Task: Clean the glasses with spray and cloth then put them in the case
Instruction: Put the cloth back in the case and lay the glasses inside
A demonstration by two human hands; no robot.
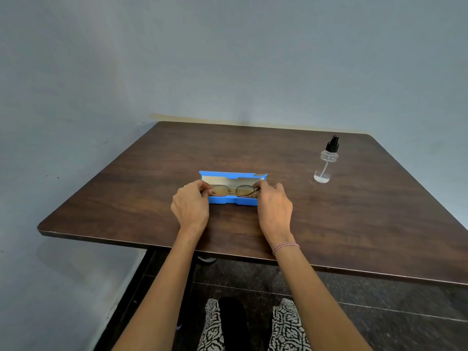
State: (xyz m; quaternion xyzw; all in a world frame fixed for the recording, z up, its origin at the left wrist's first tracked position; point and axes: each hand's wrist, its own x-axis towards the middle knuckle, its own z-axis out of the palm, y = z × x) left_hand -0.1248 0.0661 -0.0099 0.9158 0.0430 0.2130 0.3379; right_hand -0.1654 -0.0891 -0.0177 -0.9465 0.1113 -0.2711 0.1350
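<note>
While both hands pinch the glasses (231,190) ends inside open case (233,188) | left hand (191,207), right hand (274,209) clamped on frame | cloth unseen, cleaning probably done | spray bottle (325,162) well apart | lid closing left

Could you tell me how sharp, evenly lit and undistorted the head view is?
Head view: light is soft and dim, with no hard shadows; the table edges bow from wide-angle distortion; the hands, glasses and case are fairly sharp; the spray bottle shows small highlights; the corners look soft.
</note>
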